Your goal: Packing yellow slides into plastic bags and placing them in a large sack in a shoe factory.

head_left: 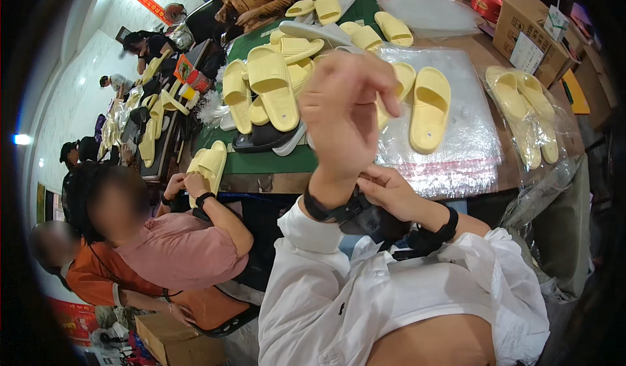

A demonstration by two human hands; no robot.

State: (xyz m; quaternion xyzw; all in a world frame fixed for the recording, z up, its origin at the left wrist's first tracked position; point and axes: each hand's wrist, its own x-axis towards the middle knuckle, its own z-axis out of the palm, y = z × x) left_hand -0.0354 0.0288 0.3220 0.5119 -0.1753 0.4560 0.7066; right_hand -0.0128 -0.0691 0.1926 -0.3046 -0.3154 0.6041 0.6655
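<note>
Fingers of right hand [393,191] narrowed at black wrist device [373,221] — pinch itself can't be made out. Left hand [349,105] raised, fingers half-curled around nothing visible, perhaps giving easier reach. Device sits strapped at left wrist, before counter [282,183]; yellow slipper [430,115] lies untouched on clear plastic [473,115].

We take this for a small slipper workshop. Pale yellow ribbed slide slippers [270,73] lie heaped on the green mat [280,164] of the near table, with flat clear plastic bags [466,121] and a brown cardboard box [521,24] to the right. On the left, a person in a pink shirt [182,245] handles another slipper [212,161], and we see more crowding a far dark table [173,131].
</note>
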